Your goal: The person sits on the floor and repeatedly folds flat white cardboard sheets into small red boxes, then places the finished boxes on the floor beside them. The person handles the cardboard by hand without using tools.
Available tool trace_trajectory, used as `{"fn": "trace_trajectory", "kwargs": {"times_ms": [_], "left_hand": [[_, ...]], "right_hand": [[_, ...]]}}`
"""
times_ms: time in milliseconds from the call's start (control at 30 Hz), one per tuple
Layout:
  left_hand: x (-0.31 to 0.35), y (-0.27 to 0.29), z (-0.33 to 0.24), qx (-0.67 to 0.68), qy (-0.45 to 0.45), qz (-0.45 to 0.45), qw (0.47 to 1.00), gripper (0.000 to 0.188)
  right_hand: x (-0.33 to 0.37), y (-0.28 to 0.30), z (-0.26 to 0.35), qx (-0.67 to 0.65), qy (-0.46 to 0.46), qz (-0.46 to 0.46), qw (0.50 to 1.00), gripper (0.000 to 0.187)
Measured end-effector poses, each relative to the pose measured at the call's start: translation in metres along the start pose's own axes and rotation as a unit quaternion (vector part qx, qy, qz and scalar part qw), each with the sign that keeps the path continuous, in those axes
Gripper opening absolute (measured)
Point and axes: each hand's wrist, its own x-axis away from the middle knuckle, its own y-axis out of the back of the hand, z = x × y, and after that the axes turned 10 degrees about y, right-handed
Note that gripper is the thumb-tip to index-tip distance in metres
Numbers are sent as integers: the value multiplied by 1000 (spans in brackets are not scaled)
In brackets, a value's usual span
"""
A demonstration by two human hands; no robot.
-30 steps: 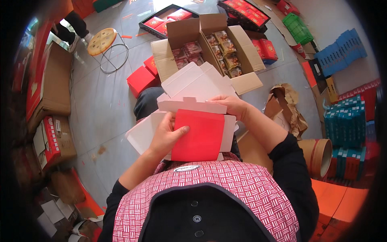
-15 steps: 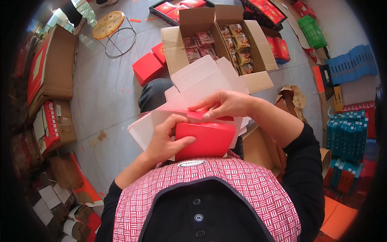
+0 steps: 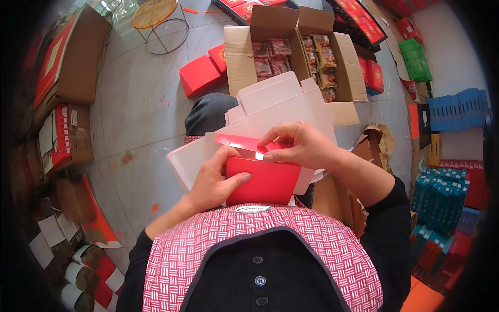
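A partly folded red cardboard box [image 3: 267, 183] lies on my lap against the checked apron [image 3: 249, 236]. My left hand [image 3: 215, 178] is closed on its left side, with the thumb on the red front panel and the fingers behind it. Just above the panel, my right hand [image 3: 301, 146] pinches a narrow red flap [image 3: 236, 140] between thumb and bent fingers. Beneath the box, unfolded cardboard blanks [image 3: 283, 114] spread across my knees, their pale side up. The inside of the red box is mostly hidden by the hands and panel.
Ahead stands an open carton [image 3: 240, 57] with wrapped packets in two sections. Red boxes [image 3: 200, 75] sit to its left, near a round stool [image 3: 155, 14]. Cartons [image 3: 78, 132] line the left side. A green crate [image 3: 416, 60] and teal packages [image 3: 442, 197] are at the right.
My right hand has shifted slightly right and the red flap now stands higher, tilted up on its left. My left hand keeps its hold. The whole view has shifted a little.
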Motion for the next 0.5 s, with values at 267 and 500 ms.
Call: {"fn": "trace_trajectory", "kwargs": {"times_ms": [267,500], "left_hand": [[1,-4,0,-16,-31,-28,999,33],[4,-2,5,-32,-25,-26,999,33]], "right_hand": [[5,-17,-4,53,95,-64,992,33],[2,-11,-9,-26,76,-37,996,30]]}}
